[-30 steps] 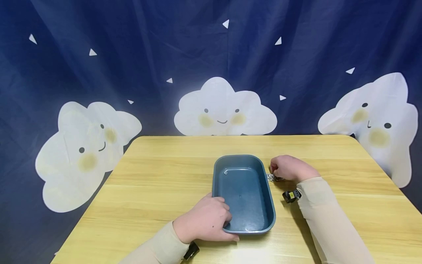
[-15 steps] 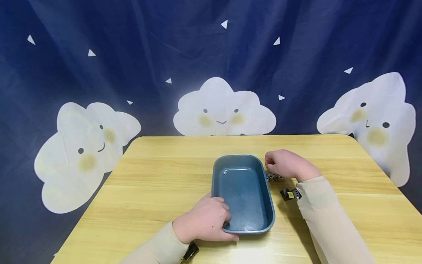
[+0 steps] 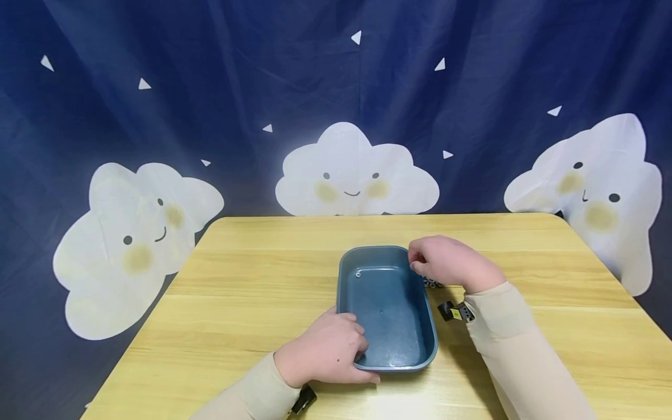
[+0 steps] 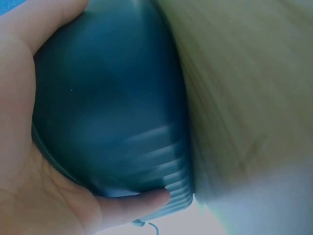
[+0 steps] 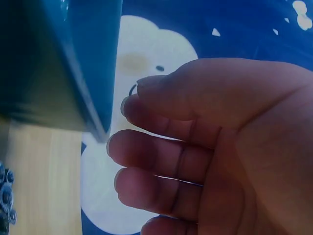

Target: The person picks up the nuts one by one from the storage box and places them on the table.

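Note:
A dark blue-green rectangular plastic box (image 3: 388,315) stands on the table, with one small metal nut (image 3: 358,274) on its floor near the far left. My left hand (image 3: 331,349) grips the box's near left corner, some fingers over the rim; the left wrist view shows the box wall (image 4: 107,98) inside its grasp. Over the box's far right rim hangs my right hand (image 3: 451,262). Its thumb meets the index finger in a pinch; the nut it seems to hold is hidden between them. Below that hand, several nuts (image 3: 431,282) lie against the box's right side, partly covered.
The light wooden table (image 3: 247,291) reaches out on both sides of the box. Behind its far edge hangs a dark blue curtain (image 3: 236,87) with white clouds. A small black camera sits at each wrist.
My right hand has risen from the pile of nuts and moved left to the box's far right rim, still pinching. The left hand and the box have stayed put.

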A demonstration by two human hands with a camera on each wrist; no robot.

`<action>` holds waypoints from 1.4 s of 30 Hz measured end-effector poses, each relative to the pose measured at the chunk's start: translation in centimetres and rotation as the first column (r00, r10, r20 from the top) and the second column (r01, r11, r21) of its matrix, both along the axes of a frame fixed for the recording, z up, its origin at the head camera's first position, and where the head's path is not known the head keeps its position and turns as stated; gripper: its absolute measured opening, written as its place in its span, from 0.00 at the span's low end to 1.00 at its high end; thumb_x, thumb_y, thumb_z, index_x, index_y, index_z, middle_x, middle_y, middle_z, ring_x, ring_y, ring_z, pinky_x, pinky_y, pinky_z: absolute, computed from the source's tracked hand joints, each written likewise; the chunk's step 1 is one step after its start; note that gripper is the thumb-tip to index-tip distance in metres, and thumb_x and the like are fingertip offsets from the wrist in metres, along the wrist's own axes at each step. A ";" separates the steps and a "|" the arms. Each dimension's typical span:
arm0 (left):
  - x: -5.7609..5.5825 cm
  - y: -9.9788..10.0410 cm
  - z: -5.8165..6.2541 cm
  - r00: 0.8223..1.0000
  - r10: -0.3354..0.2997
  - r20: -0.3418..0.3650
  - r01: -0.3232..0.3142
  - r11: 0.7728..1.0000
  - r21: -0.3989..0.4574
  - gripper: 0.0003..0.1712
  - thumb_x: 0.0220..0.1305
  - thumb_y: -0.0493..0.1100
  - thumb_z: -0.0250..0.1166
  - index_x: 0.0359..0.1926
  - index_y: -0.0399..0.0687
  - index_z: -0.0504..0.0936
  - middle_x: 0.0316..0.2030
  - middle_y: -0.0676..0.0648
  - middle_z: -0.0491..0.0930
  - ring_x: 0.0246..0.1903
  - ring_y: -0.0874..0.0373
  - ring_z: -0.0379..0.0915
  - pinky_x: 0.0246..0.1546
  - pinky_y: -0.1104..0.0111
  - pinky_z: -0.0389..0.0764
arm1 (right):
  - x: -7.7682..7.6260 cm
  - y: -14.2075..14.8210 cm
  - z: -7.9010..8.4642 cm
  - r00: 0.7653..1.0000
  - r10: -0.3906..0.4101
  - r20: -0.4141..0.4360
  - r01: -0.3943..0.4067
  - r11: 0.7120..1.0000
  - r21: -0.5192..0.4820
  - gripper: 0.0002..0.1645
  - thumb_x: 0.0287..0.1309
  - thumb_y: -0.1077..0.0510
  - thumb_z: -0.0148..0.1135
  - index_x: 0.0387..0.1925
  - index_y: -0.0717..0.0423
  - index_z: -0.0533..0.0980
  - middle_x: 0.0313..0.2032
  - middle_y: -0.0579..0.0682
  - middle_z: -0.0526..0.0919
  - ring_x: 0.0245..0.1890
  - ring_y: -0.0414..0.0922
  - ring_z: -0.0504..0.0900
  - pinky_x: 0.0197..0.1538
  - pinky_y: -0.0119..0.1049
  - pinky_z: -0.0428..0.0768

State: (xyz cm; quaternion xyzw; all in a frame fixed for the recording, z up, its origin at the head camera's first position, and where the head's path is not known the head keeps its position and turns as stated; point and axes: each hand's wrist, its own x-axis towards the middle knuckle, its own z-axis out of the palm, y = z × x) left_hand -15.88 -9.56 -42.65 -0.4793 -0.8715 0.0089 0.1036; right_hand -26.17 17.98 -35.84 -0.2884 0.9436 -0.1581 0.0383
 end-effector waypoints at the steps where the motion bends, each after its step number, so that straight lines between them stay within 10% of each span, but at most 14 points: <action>1: 0.0 0.0 0.0 1.000 0.000 0.001 0.000 1.000 0.000 0.31 0.50 0.79 0.65 0.12 0.66 0.68 0.17 0.65 0.63 0.24 0.64 0.61 0.30 0.66 0.66 | 0.1 -0.2 0.1 1.000 0.003 -0.001 -0.003 1.000 0.001 0.07 0.63 0.60 0.62 0.29 0.46 0.78 0.26 0.40 0.76 0.27 0.41 0.73 0.36 0.40 0.73; 42: -0.2 0.0 0.0 0.999 -0.014 0.041 0.014 1.000 -0.001 0.31 0.54 0.79 0.62 0.12 0.65 0.69 0.16 0.66 0.62 0.23 0.65 0.61 0.32 0.66 0.67 | 1.7 -6.9 -1.6 0.993 0.096 -0.075 -0.089 0.992 0.086 0.17 0.63 0.52 0.66 0.51 0.52 0.82 0.47 0.46 0.80 0.44 0.44 0.83 0.50 0.44 0.80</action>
